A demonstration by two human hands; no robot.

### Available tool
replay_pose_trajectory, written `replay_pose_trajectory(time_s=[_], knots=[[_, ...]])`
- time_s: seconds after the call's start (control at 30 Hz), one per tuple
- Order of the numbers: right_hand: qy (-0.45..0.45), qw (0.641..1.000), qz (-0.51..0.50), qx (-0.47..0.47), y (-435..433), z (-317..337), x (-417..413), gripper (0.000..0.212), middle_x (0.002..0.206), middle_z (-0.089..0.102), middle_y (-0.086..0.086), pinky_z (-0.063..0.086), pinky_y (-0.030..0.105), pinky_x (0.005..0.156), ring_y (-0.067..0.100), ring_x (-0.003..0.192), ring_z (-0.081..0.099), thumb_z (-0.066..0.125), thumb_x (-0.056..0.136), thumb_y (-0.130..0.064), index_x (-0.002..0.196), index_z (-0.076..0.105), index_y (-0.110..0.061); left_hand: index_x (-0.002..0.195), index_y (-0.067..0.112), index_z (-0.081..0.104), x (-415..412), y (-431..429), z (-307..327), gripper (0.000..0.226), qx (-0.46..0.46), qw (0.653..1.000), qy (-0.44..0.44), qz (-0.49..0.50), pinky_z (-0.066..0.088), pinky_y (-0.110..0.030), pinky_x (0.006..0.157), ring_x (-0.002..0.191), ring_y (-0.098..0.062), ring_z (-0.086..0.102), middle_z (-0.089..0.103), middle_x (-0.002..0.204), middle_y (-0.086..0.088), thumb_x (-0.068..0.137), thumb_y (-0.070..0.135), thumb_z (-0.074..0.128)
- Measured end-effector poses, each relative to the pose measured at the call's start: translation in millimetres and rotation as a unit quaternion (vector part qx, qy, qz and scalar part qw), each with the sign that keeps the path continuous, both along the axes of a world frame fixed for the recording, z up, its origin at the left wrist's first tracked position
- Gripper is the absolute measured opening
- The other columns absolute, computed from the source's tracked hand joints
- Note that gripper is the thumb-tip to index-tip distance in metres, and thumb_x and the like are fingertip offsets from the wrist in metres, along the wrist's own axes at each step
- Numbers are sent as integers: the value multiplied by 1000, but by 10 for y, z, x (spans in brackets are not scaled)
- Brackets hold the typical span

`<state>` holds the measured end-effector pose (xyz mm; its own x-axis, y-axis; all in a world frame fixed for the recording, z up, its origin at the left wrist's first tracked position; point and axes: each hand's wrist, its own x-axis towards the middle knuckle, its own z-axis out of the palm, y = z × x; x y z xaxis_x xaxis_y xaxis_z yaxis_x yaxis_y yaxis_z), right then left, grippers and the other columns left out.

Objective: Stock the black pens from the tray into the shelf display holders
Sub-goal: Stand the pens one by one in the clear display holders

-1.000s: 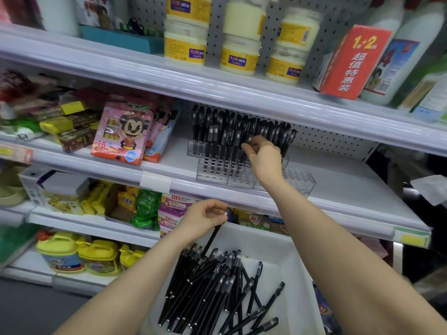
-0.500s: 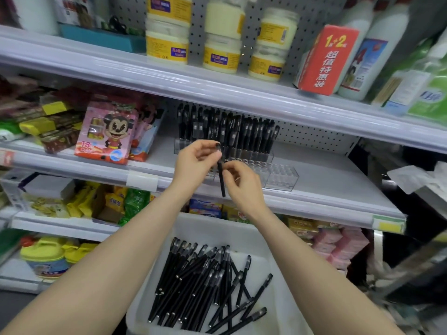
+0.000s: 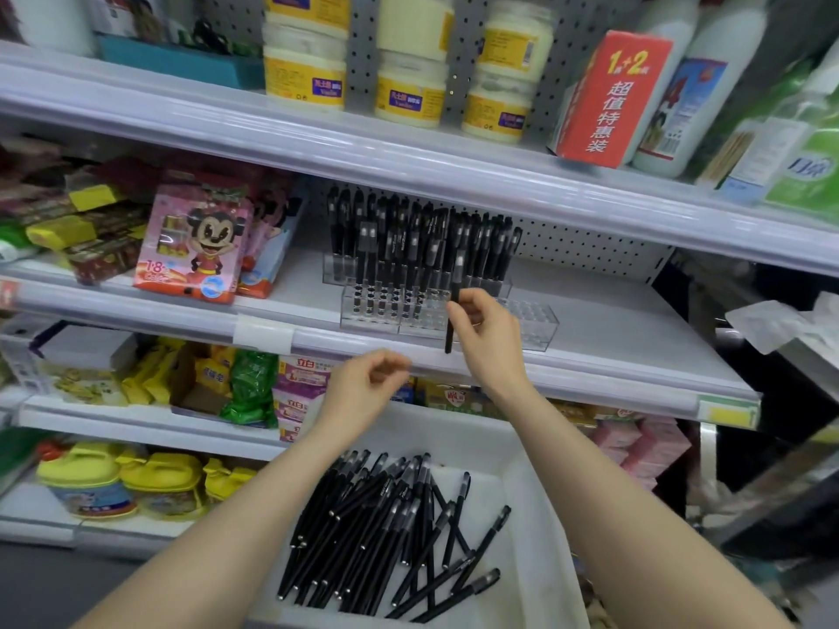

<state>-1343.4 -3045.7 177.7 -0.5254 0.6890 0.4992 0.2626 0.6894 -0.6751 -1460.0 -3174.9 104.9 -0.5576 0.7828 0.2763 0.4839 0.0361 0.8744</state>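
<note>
Restock is mid-cycle, one pen in hand and not yet in a hole. Below and left of the clear acrylic holder (image 3: 531, 320), the left hand (image 3: 363, 392) hangs over the white tray (image 3: 535, 515) with fingers loosely curled and nothing in them, above the heap of loose black pens (image 3: 377, 515). Just in front of the holder, the right hand (image 3: 488, 338) pinches a single black pen (image 3: 449, 340) upright between thumb and fingertips, its lower end down by the shelf lip (image 3: 590, 379). Next move, I'd guess: lift it over the holder's front wall and drop it straight into a free hole. The holder's left and back rows look full; the bare holes are at its right end, so that's where the room is. Watch the upper shelf (image 3: 454, 174) above the holder — headroom looks tight for a tall pen.
</note>
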Motion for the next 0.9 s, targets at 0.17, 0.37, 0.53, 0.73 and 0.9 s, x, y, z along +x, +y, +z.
replay_pose_trajectory(time_s=[0.17,0.37,0.53,0.73,0.9], knots=[[34,999,-23,-11,110,225,-61,21,88,64,-9,49,23,76,6,83,59,58,98,-28,111,66,-14,106,27,69,79,-110,-680,18,-206,978,31,-26,51,-25,94,92,0,61,70,103,12,89,25,69],[57,997,-49,-19,235,395,-280,29,98,70,3,52,29,82,16,90,65,56,99,-26,119,64,-8,107,23,72,114,-130,-896,23,-329,929,165,-40,49,-28,92,97,-14,64,70,105,4,89,36,67],[51,996,-59,-38,295,371,-442,28,98,71,6,52,34,82,21,91,66,56,98,-25,119,65,-8,100,19,74,109,-103,-940,20,-334,929,154,-27,51,-30,90,92,-13,66,72,101,3,89,35,68],[-30,997,-70,-29,312,246,-517,25,95,70,6,43,26,73,19,82,61,58,98,-24,114,67,-7,91,22,72,55,-105,-965,12,-323,941,97,-21,53,-29,87,88,-10,65,72,98,5,86,33,72],[-74,993,-92,-6,352,165,-526,23,108,61,11,39,28,77,28,92,59,60,96,-26,103,71,-6,100,21,73,34,-97,-940,17,-312,947,75,-26,51,-29,90,93,-12,65,72,101,5,88,32,70]])
